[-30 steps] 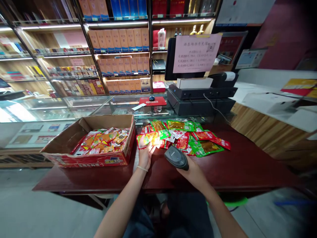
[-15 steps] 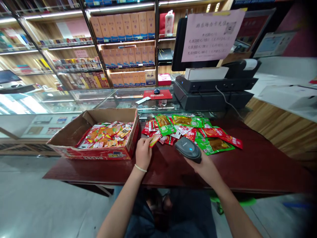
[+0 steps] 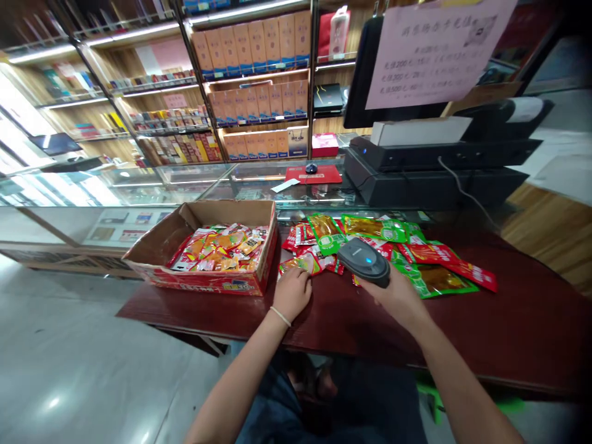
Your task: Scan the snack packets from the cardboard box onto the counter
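The desk [image 3: 333, 320] carries an open carton [image 3: 194, 281] at left and a spread pile of snack packets [image 3: 370, 227] beside it; both keep their places.

Right hand [image 3: 401, 299]: fingers wrapped around the handle of the barcode scanner [image 3: 359, 258], head over the pile's near side. Left hand [image 3: 295, 293]: lowered, fingers bent over the near edge of a single packet [image 3: 296, 264]; whether they grip it cannot be told.

Change: this packet, raised and brightly lit one second earlier, now lies at the pile's near left corner, between carton and scanner. Judgement: its scan appears ended or paused.

Materials:
- Desk: dark red-brown, smooth, sheened.
- Carton: rectangular cardboard, plain brown inside, printed red outside, rim uneven.
- Packets: flat, glossy film, red or green; the larger green ones show amber contents.
- Scanner: dark grey, rounded head, blue indicator [image 3: 368, 260] lit.
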Demonstrator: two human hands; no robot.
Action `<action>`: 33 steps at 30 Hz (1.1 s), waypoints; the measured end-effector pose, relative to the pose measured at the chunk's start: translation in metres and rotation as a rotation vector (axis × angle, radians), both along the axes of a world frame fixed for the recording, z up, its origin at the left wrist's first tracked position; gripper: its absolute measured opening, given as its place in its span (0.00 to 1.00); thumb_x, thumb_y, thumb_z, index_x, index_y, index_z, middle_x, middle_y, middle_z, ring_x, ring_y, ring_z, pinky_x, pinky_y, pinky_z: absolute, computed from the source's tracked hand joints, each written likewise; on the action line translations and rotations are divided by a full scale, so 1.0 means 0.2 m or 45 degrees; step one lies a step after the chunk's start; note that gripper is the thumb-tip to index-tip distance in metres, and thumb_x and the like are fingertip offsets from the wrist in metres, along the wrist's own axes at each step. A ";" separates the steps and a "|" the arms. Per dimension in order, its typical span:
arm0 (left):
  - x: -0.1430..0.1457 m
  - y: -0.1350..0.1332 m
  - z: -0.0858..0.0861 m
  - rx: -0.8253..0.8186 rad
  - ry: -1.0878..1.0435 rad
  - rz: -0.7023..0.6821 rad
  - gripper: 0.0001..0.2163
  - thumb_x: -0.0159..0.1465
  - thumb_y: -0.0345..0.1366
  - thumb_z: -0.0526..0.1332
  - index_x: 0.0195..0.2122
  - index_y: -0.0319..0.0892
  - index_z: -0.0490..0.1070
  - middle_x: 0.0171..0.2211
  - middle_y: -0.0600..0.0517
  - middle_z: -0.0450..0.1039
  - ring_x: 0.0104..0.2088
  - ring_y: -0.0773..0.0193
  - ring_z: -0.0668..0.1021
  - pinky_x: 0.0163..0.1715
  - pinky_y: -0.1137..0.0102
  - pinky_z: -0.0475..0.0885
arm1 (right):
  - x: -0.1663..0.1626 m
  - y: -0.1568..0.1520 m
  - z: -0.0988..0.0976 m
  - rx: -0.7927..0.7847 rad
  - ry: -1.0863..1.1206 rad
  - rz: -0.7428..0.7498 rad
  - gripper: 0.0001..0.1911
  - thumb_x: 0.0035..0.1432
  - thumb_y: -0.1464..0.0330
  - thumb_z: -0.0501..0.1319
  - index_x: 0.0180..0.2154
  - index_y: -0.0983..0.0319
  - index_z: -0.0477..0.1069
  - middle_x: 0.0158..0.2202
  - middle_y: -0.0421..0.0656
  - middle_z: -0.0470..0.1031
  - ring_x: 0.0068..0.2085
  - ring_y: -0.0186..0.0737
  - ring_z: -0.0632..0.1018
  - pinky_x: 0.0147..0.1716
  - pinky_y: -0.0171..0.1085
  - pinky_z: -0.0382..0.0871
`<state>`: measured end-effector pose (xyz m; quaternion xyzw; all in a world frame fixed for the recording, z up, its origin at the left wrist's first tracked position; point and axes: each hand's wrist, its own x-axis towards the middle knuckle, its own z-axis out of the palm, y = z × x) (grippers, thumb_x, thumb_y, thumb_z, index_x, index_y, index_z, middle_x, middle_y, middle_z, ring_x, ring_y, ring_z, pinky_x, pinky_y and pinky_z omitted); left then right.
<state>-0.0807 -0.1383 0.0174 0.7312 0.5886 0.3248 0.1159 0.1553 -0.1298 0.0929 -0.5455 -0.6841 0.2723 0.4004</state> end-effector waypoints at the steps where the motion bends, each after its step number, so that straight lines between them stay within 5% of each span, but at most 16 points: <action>1: 0.01 -0.01 0.03 0.010 -0.137 -0.018 0.11 0.64 0.31 0.56 0.44 0.46 0.77 0.47 0.43 0.75 0.51 0.50 0.74 0.55 0.56 0.67 | -0.02 0.02 0.01 0.030 0.014 0.020 0.26 0.51 0.59 0.67 0.51 0.60 0.74 0.38 0.47 0.82 0.43 0.54 0.81 0.38 0.44 0.75; 6: -0.06 -0.14 0.33 0.120 -0.697 -0.166 0.12 0.64 0.35 0.60 0.47 0.51 0.77 0.49 0.46 0.75 0.54 0.51 0.73 0.60 0.57 0.64 | -0.13 0.12 0.07 0.132 0.008 0.133 0.25 0.52 0.57 0.67 0.50 0.61 0.75 0.44 0.48 0.81 0.45 0.54 0.80 0.42 0.45 0.74; 10: -0.36 -0.15 0.58 0.269 -0.509 -0.009 0.12 0.65 0.34 0.60 0.47 0.50 0.77 0.46 0.46 0.76 0.51 0.52 0.74 0.59 0.59 0.64 | -0.26 0.19 0.12 0.116 -0.016 0.203 0.21 0.51 0.55 0.67 0.43 0.61 0.78 0.35 0.47 0.82 0.39 0.54 0.81 0.37 0.44 0.75; 13: -0.69 -0.04 0.65 0.310 -0.199 0.161 0.10 0.65 0.33 0.60 0.45 0.47 0.77 0.44 0.46 0.76 0.47 0.53 0.76 0.56 0.60 0.66 | -0.42 0.23 0.16 0.066 -0.020 0.272 0.19 0.51 0.55 0.66 0.41 0.61 0.79 0.28 0.46 0.81 0.35 0.54 0.81 0.33 0.43 0.74; 16: -1.00 0.11 0.64 0.230 -0.027 0.307 0.09 0.62 0.32 0.62 0.44 0.44 0.76 0.40 0.45 0.77 0.42 0.54 0.78 0.50 0.63 0.69 | -0.61 0.28 0.20 0.122 0.044 0.360 0.22 0.50 0.56 0.67 0.44 0.60 0.78 0.39 0.47 0.82 0.42 0.54 0.81 0.39 0.44 0.74; 20: -1.24 0.27 0.57 -0.099 0.194 0.412 0.12 0.60 0.33 0.63 0.45 0.42 0.74 0.40 0.43 0.78 0.43 0.52 0.79 0.47 0.64 0.70 | -0.86 0.35 0.21 0.083 0.078 0.508 0.19 0.51 0.59 0.66 0.44 0.61 0.79 0.41 0.46 0.82 0.42 0.52 0.81 0.40 0.44 0.73; 26: -1.34 0.37 0.43 -0.449 0.340 0.312 0.10 0.50 0.36 0.70 0.34 0.43 0.76 0.37 0.43 0.78 0.43 0.49 0.79 0.47 0.64 0.70 | -1.03 0.41 0.14 0.018 0.012 0.498 0.18 0.51 0.59 0.66 0.42 0.61 0.79 0.38 0.47 0.83 0.39 0.51 0.81 0.37 0.43 0.73; 33: -1.32 0.38 0.31 -0.355 0.209 0.387 0.13 0.41 0.35 0.74 0.25 0.43 0.73 0.40 0.38 0.77 0.50 0.42 0.76 0.55 0.57 0.65 | -1.04 0.42 0.07 -0.002 0.040 0.527 0.19 0.53 0.59 0.65 0.44 0.62 0.78 0.41 0.48 0.82 0.43 0.53 0.81 0.41 0.46 0.73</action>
